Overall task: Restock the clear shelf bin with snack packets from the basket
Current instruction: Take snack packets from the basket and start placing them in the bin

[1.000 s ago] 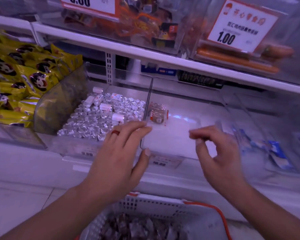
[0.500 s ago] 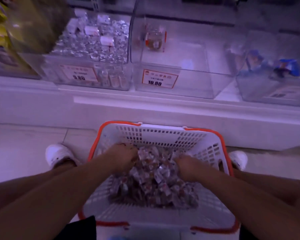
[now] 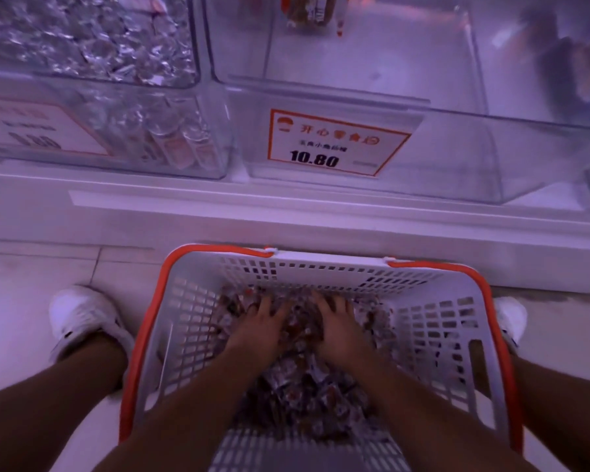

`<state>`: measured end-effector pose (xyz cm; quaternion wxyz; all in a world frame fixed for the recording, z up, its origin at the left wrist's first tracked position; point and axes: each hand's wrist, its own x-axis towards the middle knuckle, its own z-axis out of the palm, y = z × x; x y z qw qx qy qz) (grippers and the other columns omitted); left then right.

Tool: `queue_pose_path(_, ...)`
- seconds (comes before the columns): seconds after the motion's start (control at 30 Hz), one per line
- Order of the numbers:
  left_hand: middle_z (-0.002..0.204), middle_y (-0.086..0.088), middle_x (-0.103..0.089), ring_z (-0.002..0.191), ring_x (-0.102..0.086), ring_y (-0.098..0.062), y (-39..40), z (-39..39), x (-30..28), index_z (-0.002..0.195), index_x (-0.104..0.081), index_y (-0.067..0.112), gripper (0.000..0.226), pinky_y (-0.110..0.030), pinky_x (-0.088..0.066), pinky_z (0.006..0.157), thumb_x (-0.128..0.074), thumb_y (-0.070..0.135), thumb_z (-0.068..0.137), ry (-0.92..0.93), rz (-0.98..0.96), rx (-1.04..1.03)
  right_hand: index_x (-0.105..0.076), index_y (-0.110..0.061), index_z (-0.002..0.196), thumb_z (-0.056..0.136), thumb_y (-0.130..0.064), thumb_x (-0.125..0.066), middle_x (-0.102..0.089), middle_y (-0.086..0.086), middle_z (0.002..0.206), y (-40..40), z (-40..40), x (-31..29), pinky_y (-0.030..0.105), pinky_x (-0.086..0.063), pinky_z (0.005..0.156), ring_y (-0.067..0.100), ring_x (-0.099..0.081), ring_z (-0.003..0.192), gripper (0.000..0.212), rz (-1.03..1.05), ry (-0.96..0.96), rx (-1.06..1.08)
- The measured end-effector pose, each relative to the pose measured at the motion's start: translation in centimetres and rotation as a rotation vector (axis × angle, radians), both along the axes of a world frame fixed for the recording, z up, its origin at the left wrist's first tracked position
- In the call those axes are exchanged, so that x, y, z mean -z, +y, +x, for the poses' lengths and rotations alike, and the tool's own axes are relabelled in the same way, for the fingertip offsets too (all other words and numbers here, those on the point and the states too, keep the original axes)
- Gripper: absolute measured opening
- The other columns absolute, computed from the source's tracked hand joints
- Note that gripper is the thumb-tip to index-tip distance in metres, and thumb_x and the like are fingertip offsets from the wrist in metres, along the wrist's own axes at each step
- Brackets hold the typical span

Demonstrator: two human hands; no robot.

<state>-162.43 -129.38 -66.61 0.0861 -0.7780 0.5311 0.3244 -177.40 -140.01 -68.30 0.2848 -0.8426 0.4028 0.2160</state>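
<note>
A white basket with an orange rim (image 3: 324,265) stands on the floor in front of the shelf, holding a heap of small brown and silver snack packets (image 3: 307,403). Both my hands are inside it, side by side on the far part of the heap. My left hand (image 3: 259,323) and my right hand (image 3: 336,327) lie with fingers spread, pressing on the packets; the fingertips sink in among them. Above, the clear shelf bin (image 3: 457,158) carries a 10.80 price label (image 3: 334,144) and holds only a packet or two (image 3: 307,11) at its back.
To the left of that bin, a second clear bin (image 3: 201,137) is full of silver-wrapped sweets. Another clear bin shows at the right edge. A white shelf ledge (image 3: 321,212) runs between bins and basket. My white shoes (image 3: 79,318) (image 3: 511,318) flank the basket on the tiled floor.
A second ago both hands were up at the shelf bin. They dropped into the basket, and since half a second ago have moved together onto the far part of the heap.
</note>
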Motion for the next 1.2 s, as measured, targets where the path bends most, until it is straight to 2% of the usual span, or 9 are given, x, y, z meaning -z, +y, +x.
queue_pose_path(0.2, 0.14, -0.011, -0.029, 0.121, -0.048, -0.035, -0.1, -0.9, 0.0, 0.141, -0.036, 0.029, 0.057, -0.042, -0.05, 0.091, -0.059, 0.034, 0.089, -0.048, -0.053, 0.039, -0.018, -0.036, 0.151, 0.08, -0.014, -0.063, -0.016, 0.013, 0.147, 0.2, 0.3, 0.8, 0.05, -0.05, 0.096, 0.041, -0.019, 0.139, 0.086, -0.092, 0.05, -0.102)
queue_pose_path(0.37, 0.123, -0.003, -0.055, 0.102, -0.063, -0.029, 0.9, 1.5, -1.0, 0.11, -0.059, 0.022, 0.031, -0.033, -0.048, 0.084, -0.071, 0.034, 0.084, 0.203, -0.089, -0.126, -0.032, -0.028, 0.144, 0.089, -0.01, -0.052, -0.029, 0.014, 0.14, 0.0, 1.0, 1.0, 0.046, -0.05, 0.096, 0.038, -0.032, 0.133, 0.062, -0.128, 0.055, -0.123)
queue_pose_path(0.5, 0.08, 0.004, -0.064, 0.077, -0.061, -0.016, 1.3, 3.3, -2.7, 0.084, -0.062, 0.019, 0.025, -0.028, -0.042, 0.066, -0.08, 0.034, 0.076, 0.344, -0.217, -0.42, -0.06, -0.023, 0.129, 0.081, -0.008, -0.061, -0.059, 0.005, 0.129, -1.0, 0.2, -0.8, 0.034, -0.047, 0.1, 0.025, -0.058, 0.116, 0.05, 0.052, -0.188, 0.067)
queue_pose_path(0.6, 0.07, 0.007, -0.062, 0.07, -0.06, -0.014, 0.6, 4.4, -5.8, 0.073, -0.06, 0.022, 0.022, -0.028, -0.045, 0.063, -0.082, 0.027, 0.075, 0.361, -0.256, -0.471, -0.069, -0.014, 0.093, 0.079, 0.006, -0.063, -0.065, 0.002, 0.09, -2.5, 0.0, -4.8, 0.025, -0.046, 0.081, 0.012, -0.059, 0.088, 0.025, 0.268, -0.374, 0.303)
queue_pose_path(0.67, 0.071, 0.003, -0.065, 0.07, -0.062, -0.016, -0.2, 5.1, -9.2, 0.071, -0.058, 0.022, 0.024, -0.03, -0.049, 0.067, -0.082, 0.022, 0.074, 0.396, -0.293, -0.487, -0.07, -0.002, 0.088, 0.078, 0.015, -0.061, -0.064, 0.006, 0.082, -3.5, 0.4, -8.7, 0.02, -0.046, 0.068, 0.013, -0.058, 0.077, 0.022, 0.41, -0.438, 0.425)
queue_pose_path(0.77, 0.07, 0.004, -0.063, 0.064, -0.058, -0.009, -0.9, 5.2, -15.5, 0.07, -0.058, 0.022, 0.027, -0.024, -0.047, 0.064, -0.082, 0.008, 0.072, 0.472, -0.42, -0.525, -0.07, 0.001, 0.094, 0.082, 0.015, -0.056, -0.07, 0.014, 0.081, -4.2, 0.7, -15.9, 0.025, -0.051, 0.064, 0.017, -0.065, 0.068, 0.023, 0.763, -0.57, 0.647)
queue_pose_path(0.9, 0.068, 0.003, -0.063, 0.06, -0.055, -0.007, -0.6, 3.5, -23.9, 0.085, -0.069, 0.013, 0.011, -0.015, -0.041, 0.051, -0.077, 0.007, 0.08, 0.746, -0.597, -0.76, -0.068, 0.003, 0.11, 0.082, 0.011, -0.046, -0.069, 0.023, 0.098, -3.7, 0.2, -25.7, 0.032, -0.054, 0.053, 0.027, -0.065, 0.068, 0.036, 1.122, -0.651, 0.664)
queue_pose_path(1.07, 0.087, -0.007, -0.076, 0.074, -0.069, -0.017, 0.8, 0.2, -30.7, 0.097, -0.075, 0.019, 0.023, -0.023, -0.054, 0.063, -0.082, 0.027, 0.076, 1.077, -0.776, -0.906, -0.073, -0.016, 0.111, 0.069, -0.014, -0.061, -0.068, 0.015, 0.117, -1.7, -1.1, -33.8, 0.031, -0.051, 0.051, 0.032, -0.063, 0.091, 0.043, 1.152, -0.801, 0.595)
queue_pose_path(1.2, 0.087, -0.002, -0.077, 0.077, -0.069, -0.009, 0.2, -1.7, -31.6, 0.093, -0.076, 0.024, 0.028, -0.018, -0.052, 0.069, -0.086, 0.026, 0.067, 0.914, -0.953, -0.782, -0.072, -0.016, 0.115, 0.076, -0.035, -0.072, -0.066, 0.02, 0.123, 0.4, -1.2, -34.2, 0.035, -0.054, 0.069, 0.03, -0.066, 0.1, 0.044, 1.129, -0.876, 0.722)
